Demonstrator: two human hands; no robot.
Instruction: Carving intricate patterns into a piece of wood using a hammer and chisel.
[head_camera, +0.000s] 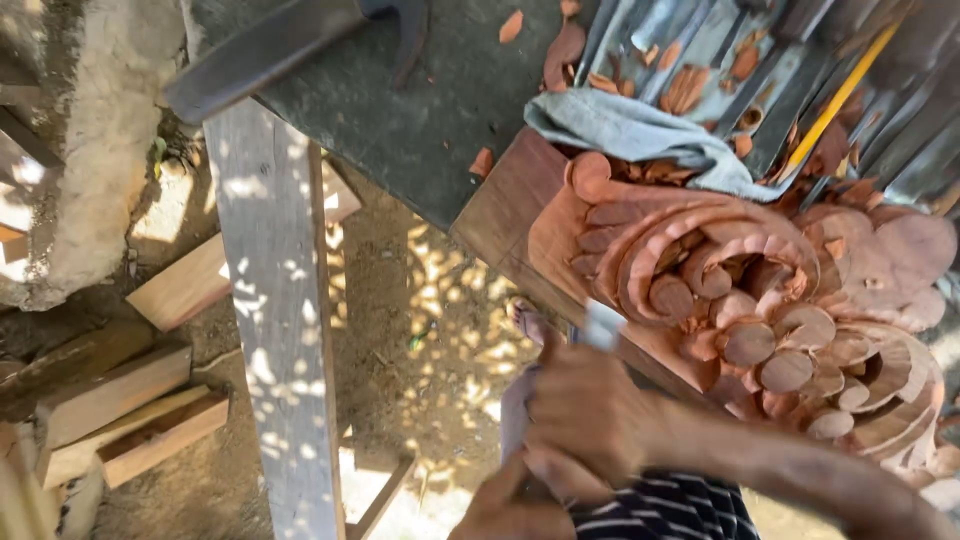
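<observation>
A reddish wooden panel (760, 290) carved with scrolls and leaves lies on a dark bench (400, 110) at the right. My right hand (585, 415) is closed around a chisel (603, 326), whose flat metal blade meets the panel's near edge. My left hand (505, 505) sits just below it at the bottom edge and grips the lower end of the pale handle. Only part of the left hand shows. A striped garment (665, 510) lies under my right forearm.
A grey cloth (640, 135), a yellow stick-like tool (835, 100) and several metal carving tools (700, 40) lie behind the panel among wood chips. A grey plank (275, 310) stands at the left. Wood offcuts (130, 410) lie on the dirt ground. A foot (525, 320) shows near the blade.
</observation>
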